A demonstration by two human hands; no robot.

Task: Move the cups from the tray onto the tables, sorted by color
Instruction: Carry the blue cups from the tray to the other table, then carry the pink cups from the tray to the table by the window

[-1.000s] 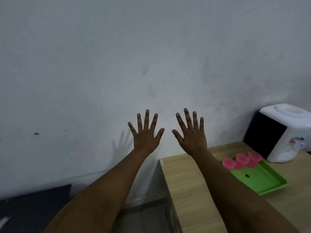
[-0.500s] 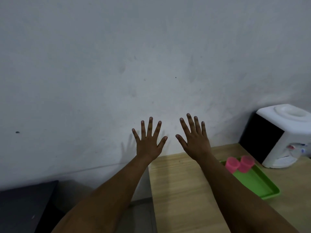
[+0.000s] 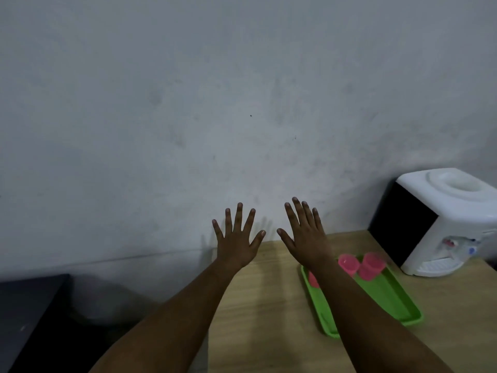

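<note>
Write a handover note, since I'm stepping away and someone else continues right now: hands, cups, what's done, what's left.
Left hand and right hand: both open, fingers spread, raised in front of the wall, holding nothing.
Pink cups stand at the far end of the green tray on the wooden table; two in clear view, a third mostly hidden behind the right forearm.
Done: nothing moved yet.
Left: take every cup off the tray and sort by color.

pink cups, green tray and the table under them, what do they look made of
Pink cups: likely thin plastic, slightly translucent, with light glowing through the walls. Green tray: probably moulded plastic, one flat bright colour with a smooth raised rim and a soft sheen. Table: light wood or wood-look laminate, matt, with faint straight grain lines; which of the two cannot be told from here.
</note>
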